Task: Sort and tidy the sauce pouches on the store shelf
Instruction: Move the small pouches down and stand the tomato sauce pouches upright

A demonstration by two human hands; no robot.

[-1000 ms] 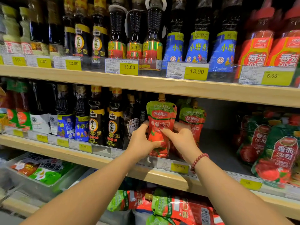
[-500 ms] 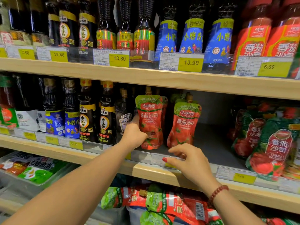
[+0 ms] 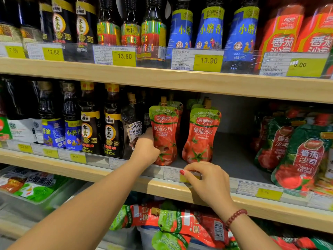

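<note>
Two red-and-green ketchup pouches with spout caps stand upright on the middle shelf (image 3: 234, 159). My left hand (image 3: 146, 148) grips the left pouch (image 3: 164, 132) at its lower left side, thumb across its front. The right pouch (image 3: 202, 136) stands free beside it, with more pouches behind both. My right hand (image 3: 207, 179) rests on the shelf's front rail just below the right pouch, its fingers curled over the price label strip (image 3: 173, 175).
Dark sauce bottles (image 3: 111, 123) crowd the shelf left of the pouches. Larger green-and-red ketchup pouches (image 3: 302, 156) lean at the right. More pouches lie in a bin (image 3: 180, 222) on the shelf below. Bottles fill the upper shelf.
My right hand left the pouches and dropped to the shelf's front rail. My left hand stays on the left pouch, which now stands further left, apart from the right pouch.
</note>
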